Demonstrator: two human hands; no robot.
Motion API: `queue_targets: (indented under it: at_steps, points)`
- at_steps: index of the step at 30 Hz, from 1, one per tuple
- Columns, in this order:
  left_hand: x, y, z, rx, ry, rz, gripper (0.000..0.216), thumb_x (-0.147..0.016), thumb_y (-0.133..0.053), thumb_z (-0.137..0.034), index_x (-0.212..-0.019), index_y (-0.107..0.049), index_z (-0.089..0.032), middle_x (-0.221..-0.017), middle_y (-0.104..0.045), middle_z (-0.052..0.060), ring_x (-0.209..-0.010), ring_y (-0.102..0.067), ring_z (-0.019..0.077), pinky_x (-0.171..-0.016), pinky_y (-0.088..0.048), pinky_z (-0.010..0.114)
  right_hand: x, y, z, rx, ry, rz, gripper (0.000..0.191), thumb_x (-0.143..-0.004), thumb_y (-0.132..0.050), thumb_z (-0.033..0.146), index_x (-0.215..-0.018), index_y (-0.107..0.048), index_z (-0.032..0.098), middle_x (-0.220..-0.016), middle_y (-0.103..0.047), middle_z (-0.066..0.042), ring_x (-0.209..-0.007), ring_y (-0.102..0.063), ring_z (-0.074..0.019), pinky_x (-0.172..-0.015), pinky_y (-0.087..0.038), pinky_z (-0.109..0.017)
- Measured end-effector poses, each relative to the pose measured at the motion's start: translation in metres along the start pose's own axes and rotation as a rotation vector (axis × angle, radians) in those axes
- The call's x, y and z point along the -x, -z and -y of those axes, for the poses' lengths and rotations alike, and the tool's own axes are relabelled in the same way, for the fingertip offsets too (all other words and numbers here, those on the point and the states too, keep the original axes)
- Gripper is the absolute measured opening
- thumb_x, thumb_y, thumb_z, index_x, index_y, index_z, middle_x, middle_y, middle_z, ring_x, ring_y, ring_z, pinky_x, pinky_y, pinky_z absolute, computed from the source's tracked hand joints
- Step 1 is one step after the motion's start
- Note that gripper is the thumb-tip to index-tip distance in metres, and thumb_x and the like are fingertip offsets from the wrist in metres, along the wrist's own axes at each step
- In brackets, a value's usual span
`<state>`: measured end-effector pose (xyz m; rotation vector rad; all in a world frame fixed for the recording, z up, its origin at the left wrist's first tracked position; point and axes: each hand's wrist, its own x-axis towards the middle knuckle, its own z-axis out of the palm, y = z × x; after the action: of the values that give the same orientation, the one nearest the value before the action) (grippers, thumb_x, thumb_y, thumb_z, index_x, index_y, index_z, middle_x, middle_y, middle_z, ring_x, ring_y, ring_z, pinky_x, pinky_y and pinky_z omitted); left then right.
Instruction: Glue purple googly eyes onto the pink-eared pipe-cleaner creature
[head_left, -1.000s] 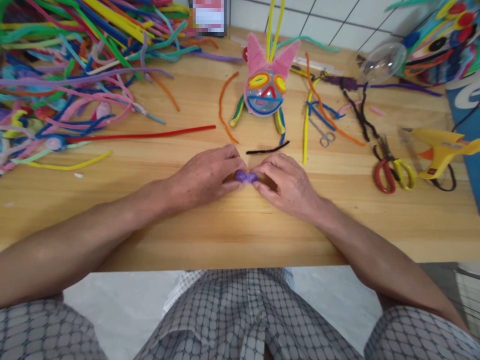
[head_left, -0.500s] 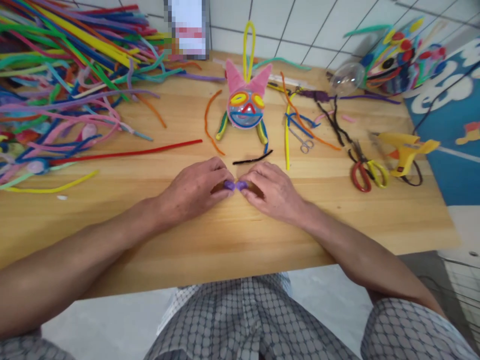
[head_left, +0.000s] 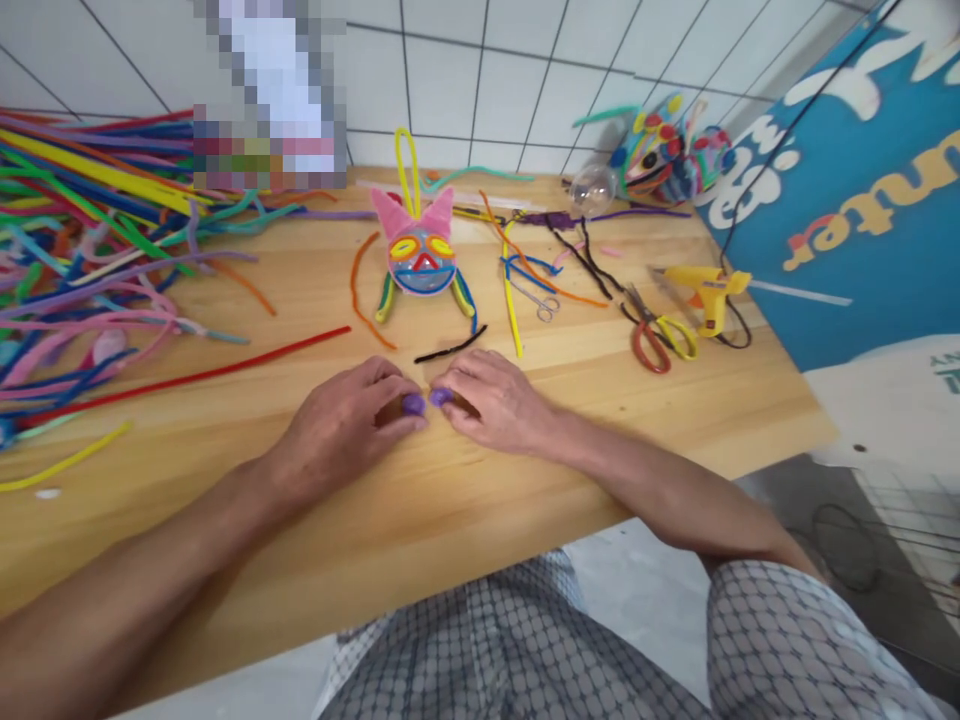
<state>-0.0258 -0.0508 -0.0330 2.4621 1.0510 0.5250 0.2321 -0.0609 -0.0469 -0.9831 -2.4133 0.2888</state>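
Observation:
Both hands rest on the wooden table, pinched together over a small purple pipe-cleaner piece. My left hand has its fingers closed on the piece's left end. My right hand is closed on the right end. Most of the purple piece is hidden under the fingers. Just beyond the hands lies a short black pipe cleaner, and farther back stands a pink-eared pipe-cleaner mask figure.
A big heap of coloured pipe cleaners fills the left side, with a long red one lying loose. Right of centre lie small scissors, red-and-yellow scissors and a yellow glue gun. A second colourful figure stands by the tiled wall.
The camera view has tilted up and swung left, showing more wall and the table's right edge. The hands stay together on the purple piece, which now shows as two small lobes.

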Motion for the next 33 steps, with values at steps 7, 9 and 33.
queue_targets:
  at_steps: [7,9,33]
  points:
    - [0.001,0.001,0.002,0.001,0.047,0.016,0.037,-0.100,-0.071,-0.051,-0.126,-0.075,-0.024,-0.124,-0.078,0.011,-0.109,-0.076,0.0294,-0.094,-0.061,0.043,0.003,0.001,-0.004,-0.082,-0.044,-0.057,0.023,-0.102,-0.063,0.020,-0.125,-0.068,0.020,-0.115,-0.078,-0.012,-0.108,-0.069,-0.0269,-0.097,-0.053,-0.043]
    - [0.001,0.001,0.002,0.010,0.057,0.010,0.036,-0.102,-0.069,-0.050,-0.125,-0.075,-0.023,-0.124,-0.077,0.012,-0.110,-0.076,0.0297,-0.094,-0.061,0.043,0.002,0.003,-0.006,-0.121,-0.066,-0.083,0.014,-0.105,-0.062,0.024,-0.118,-0.068,0.021,-0.108,-0.077,-0.010,-0.102,-0.069,-0.0246,-0.094,-0.052,-0.040]
    - [0.000,-0.001,0.004,-0.061,0.071,-0.019,0.026,-0.105,-0.063,-0.046,-0.111,-0.079,-0.026,-0.112,-0.077,0.007,-0.100,-0.076,0.0243,-0.088,-0.060,0.035,-0.014,-0.003,-0.008,-0.164,-0.224,-0.109,0.028,-0.109,-0.064,0.034,-0.085,-0.064,0.021,-0.082,-0.067,0.000,-0.081,-0.060,-0.0153,-0.078,-0.040,-0.029]
